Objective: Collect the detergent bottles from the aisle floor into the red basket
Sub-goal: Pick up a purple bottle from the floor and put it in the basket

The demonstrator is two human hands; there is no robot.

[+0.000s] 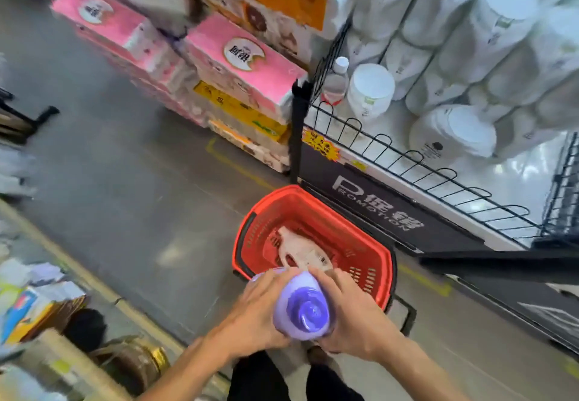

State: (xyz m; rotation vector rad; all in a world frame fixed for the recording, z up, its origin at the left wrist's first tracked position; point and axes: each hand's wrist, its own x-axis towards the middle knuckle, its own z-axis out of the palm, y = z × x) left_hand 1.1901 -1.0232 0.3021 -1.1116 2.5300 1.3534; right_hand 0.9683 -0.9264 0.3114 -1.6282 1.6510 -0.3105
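Note:
A purple detergent bottle (302,308) with a darker purple cap points up at the camera, held between both hands above the near rim of the red basket (372,245). My left hand (257,309) grips its left side and my right hand (352,313) its right side. The basket stands on the grey aisle floor beside a black promotion shelf. Inside it lies a pale pink detergent bottle (300,252) on its side, partly hidden by my hands.
A wire-fronted shelf (407,162) of white tissue packs stands to the right. Stacked pink and orange tissue cartons (238,65) sit beyond the basket. Boxes and goods (37,306) line the left edge. Grey floor (125,181) stretches left of the basket.

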